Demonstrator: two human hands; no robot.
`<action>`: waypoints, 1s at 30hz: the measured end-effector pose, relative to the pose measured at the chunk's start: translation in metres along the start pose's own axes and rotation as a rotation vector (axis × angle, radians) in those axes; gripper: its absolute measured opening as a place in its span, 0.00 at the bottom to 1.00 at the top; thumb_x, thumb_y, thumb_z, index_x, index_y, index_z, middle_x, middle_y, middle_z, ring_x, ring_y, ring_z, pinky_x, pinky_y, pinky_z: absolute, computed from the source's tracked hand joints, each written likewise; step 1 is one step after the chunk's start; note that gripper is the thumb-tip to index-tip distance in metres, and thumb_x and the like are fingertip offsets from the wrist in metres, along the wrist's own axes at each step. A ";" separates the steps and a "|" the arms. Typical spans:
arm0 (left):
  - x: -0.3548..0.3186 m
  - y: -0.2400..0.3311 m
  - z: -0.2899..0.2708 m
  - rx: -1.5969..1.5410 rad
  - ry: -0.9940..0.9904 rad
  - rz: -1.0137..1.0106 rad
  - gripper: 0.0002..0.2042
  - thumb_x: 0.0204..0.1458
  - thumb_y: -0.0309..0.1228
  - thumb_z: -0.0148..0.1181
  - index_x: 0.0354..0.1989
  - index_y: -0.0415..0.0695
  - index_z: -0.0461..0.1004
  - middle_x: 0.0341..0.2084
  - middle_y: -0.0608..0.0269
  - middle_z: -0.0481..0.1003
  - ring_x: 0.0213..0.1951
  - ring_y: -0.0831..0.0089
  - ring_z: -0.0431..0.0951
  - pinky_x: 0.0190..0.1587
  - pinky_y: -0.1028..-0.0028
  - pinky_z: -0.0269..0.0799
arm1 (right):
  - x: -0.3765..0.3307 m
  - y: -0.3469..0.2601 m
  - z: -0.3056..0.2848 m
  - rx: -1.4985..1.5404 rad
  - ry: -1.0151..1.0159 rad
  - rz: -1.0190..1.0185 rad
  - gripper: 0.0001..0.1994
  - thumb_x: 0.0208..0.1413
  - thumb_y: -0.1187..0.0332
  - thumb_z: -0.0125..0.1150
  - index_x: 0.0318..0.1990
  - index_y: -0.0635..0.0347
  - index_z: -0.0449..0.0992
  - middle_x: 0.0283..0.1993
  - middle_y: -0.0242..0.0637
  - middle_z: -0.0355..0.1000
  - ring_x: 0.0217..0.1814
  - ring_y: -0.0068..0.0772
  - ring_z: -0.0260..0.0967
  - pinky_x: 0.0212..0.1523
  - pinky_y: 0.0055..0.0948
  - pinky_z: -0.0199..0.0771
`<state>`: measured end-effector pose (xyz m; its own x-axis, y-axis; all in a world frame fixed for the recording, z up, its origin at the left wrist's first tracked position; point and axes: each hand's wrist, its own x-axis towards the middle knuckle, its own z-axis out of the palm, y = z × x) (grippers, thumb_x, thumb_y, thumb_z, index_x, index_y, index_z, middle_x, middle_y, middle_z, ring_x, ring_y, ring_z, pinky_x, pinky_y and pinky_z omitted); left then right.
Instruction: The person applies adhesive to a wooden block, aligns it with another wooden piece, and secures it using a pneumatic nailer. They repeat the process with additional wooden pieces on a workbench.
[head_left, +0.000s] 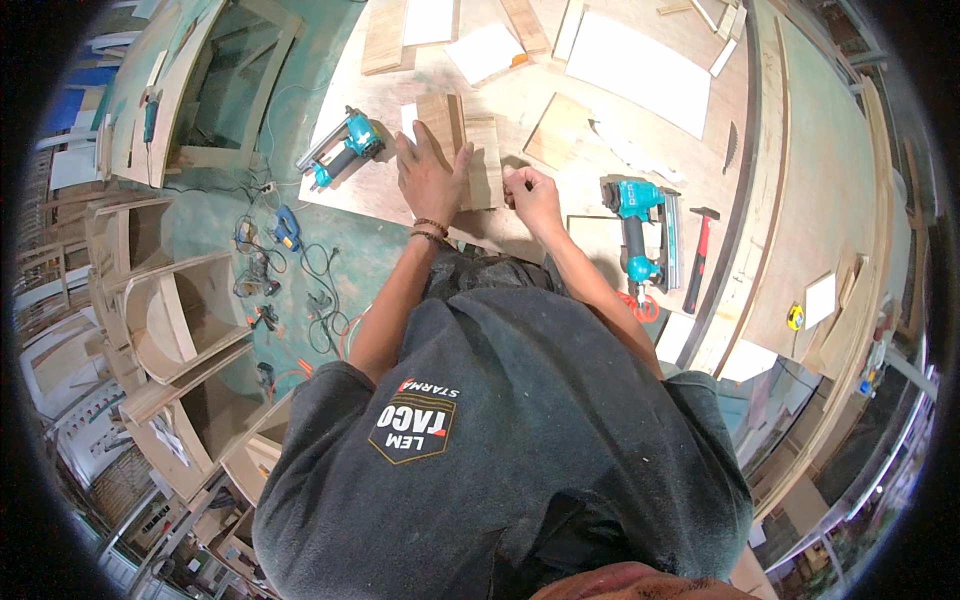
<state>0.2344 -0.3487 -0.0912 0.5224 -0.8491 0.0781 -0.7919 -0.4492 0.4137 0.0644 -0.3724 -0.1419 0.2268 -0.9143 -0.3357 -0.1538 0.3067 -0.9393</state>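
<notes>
My left hand (430, 172) lies with its fingers stretched out on a small upright-looking assembly of wooden boards, pressing the brown board (437, 112) at its far side. Beside it, a paler wooden piece (483, 165) sits just right of my left fingers. My right hand (536, 203) is closed with thumb and fingers pinched together near that piece's right edge. What it holds, if anything, is too small to make out. A teal nail gun (345, 150) lies left of my left hand. Another teal nail gun (640, 235) lies to the right of my right hand.
A red-handled hammer (701, 262) lies beyond the right nail gun. White panels (640, 75) and wooden boards (384, 35) are spread over the plywood worktop (400, 88). Cables and a blue power tool (287, 229) are on the green floor at left, near wooden cabinet frames (180, 325).
</notes>
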 end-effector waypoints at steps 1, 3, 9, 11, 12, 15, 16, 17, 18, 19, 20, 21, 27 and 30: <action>0.001 -0.002 -0.001 -0.045 0.012 -0.014 0.48 0.59 0.61 0.56 0.75 0.35 0.49 0.71 0.29 0.51 0.71 0.36 0.55 0.71 0.50 0.54 | 0.004 0.001 0.001 0.022 -0.002 0.044 0.22 0.64 0.51 0.62 0.33 0.65 0.80 0.26 0.35 0.75 0.30 0.23 0.71 0.35 0.27 0.69; 0.004 -0.009 0.001 -0.139 0.033 -0.039 0.49 0.59 0.62 0.56 0.75 0.34 0.48 0.71 0.29 0.52 0.72 0.37 0.54 0.71 0.52 0.55 | 0.008 0.003 0.004 0.048 0.010 0.079 0.26 0.65 0.46 0.59 0.38 0.66 0.80 0.33 0.39 0.77 0.37 0.27 0.72 0.42 0.28 0.70; 0.033 -0.069 -0.022 -0.750 -0.280 -0.397 0.49 0.57 0.65 0.56 0.76 0.41 0.49 0.71 0.43 0.58 0.71 0.51 0.59 0.69 0.61 0.57 | 0.026 -0.010 0.013 0.261 -0.103 0.108 0.47 0.58 0.36 0.61 0.66 0.79 0.63 0.65 0.59 0.67 0.70 0.46 0.63 0.69 0.40 0.61; 0.043 -0.090 -0.022 -0.950 -0.582 -0.568 0.43 0.59 0.65 0.53 0.76 0.50 0.55 0.70 0.53 0.64 0.69 0.56 0.63 0.67 0.66 0.61 | 0.052 0.011 0.022 0.287 -0.167 0.119 0.58 0.52 0.33 0.65 0.70 0.83 0.53 0.70 0.63 0.61 0.75 0.52 0.58 0.72 0.43 0.58; 0.048 -0.101 -0.019 -1.062 -0.686 -0.625 0.42 0.59 0.65 0.53 0.75 0.48 0.57 0.70 0.53 0.64 0.69 0.61 0.64 0.68 0.63 0.59 | 0.064 0.018 0.029 0.265 -0.203 0.155 0.57 0.52 0.34 0.65 0.71 0.80 0.53 0.70 0.60 0.62 0.73 0.50 0.60 0.71 0.41 0.60; 0.034 -0.076 -0.017 -1.095 -0.686 -0.556 0.40 0.61 0.61 0.55 0.72 0.44 0.60 0.66 0.57 0.67 0.65 0.66 0.70 0.67 0.65 0.64 | 0.074 0.007 0.029 0.226 -0.309 0.256 0.55 0.51 0.37 0.68 0.73 0.72 0.52 0.69 0.53 0.63 0.71 0.45 0.62 0.69 0.38 0.65; 0.032 -0.087 -0.012 -1.280 -0.734 -0.481 0.38 0.61 0.58 0.57 0.70 0.42 0.62 0.63 0.58 0.70 0.63 0.66 0.71 0.65 0.67 0.68 | 0.069 -0.004 0.039 0.251 -0.323 0.260 0.58 0.47 0.36 0.70 0.74 0.72 0.51 0.70 0.57 0.61 0.73 0.48 0.60 0.69 0.41 0.65; 0.029 -0.088 -0.007 -1.283 -0.748 -0.490 0.37 0.61 0.57 0.58 0.69 0.41 0.63 0.62 0.59 0.71 0.61 0.67 0.73 0.64 0.68 0.69 | 0.068 -0.009 0.046 0.272 -0.324 0.269 0.62 0.43 0.34 0.72 0.74 0.73 0.50 0.71 0.61 0.59 0.74 0.51 0.57 0.70 0.44 0.65; 0.028 -0.089 -0.003 -1.285 -0.762 -0.498 0.36 0.61 0.57 0.59 0.68 0.40 0.64 0.61 0.60 0.72 0.59 0.67 0.75 0.62 0.69 0.71 | 0.068 -0.015 0.050 0.295 -0.325 0.278 0.66 0.39 0.33 0.74 0.75 0.73 0.49 0.71 0.65 0.56 0.76 0.54 0.55 0.70 0.47 0.64; 0.028 -0.087 -0.002 -1.278 -0.760 -0.514 0.36 0.61 0.56 0.59 0.67 0.40 0.64 0.60 0.60 0.73 0.58 0.68 0.76 0.61 0.69 0.72 | 0.067 -0.016 0.053 0.217 -0.250 0.302 0.61 0.39 0.37 0.77 0.74 0.69 0.54 0.70 0.60 0.61 0.75 0.52 0.57 0.70 0.46 0.65; 0.028 -0.086 -0.001 -1.271 -0.760 -0.528 0.35 0.60 0.55 0.60 0.67 0.40 0.65 0.59 0.60 0.73 0.57 0.68 0.76 0.60 0.69 0.74 | 0.067 -0.017 0.051 0.221 -0.283 0.311 0.59 0.39 0.39 0.77 0.73 0.68 0.55 0.70 0.59 0.61 0.75 0.51 0.57 0.69 0.46 0.65; 0.030 -0.085 0.000 -1.263 -0.760 -0.542 0.35 0.60 0.54 0.61 0.66 0.39 0.65 0.59 0.60 0.74 0.56 0.68 0.77 0.58 0.69 0.75 | 0.067 -0.018 0.047 0.226 -0.314 0.319 0.58 0.40 0.41 0.78 0.73 0.68 0.57 0.70 0.57 0.62 0.74 0.50 0.58 0.69 0.45 0.65; 0.033 -0.087 0.003 -1.201 -0.732 -0.469 0.35 0.58 0.48 0.67 0.66 0.37 0.65 0.58 0.54 0.74 0.56 0.66 0.77 0.59 0.67 0.74 | 0.057 -0.039 0.043 0.280 -0.366 0.436 0.45 0.49 0.53 0.76 0.70 0.65 0.62 0.66 0.52 0.68 0.69 0.43 0.66 0.66 0.40 0.68; 0.035 -0.097 0.009 -1.218 -0.728 -0.426 0.38 0.57 0.49 0.67 0.68 0.35 0.63 0.59 0.54 0.73 0.57 0.65 0.77 0.60 0.67 0.73 | 0.053 -0.047 0.048 0.337 -0.403 0.448 0.44 0.51 0.53 0.75 0.70 0.66 0.62 0.66 0.51 0.68 0.68 0.43 0.67 0.66 0.38 0.68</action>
<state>0.3263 -0.3369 -0.1365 0.0802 -0.8312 -0.5501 0.3156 -0.5024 0.8050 0.1295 -0.4226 -0.1191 0.5612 -0.5302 -0.6356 -0.0233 0.7575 -0.6525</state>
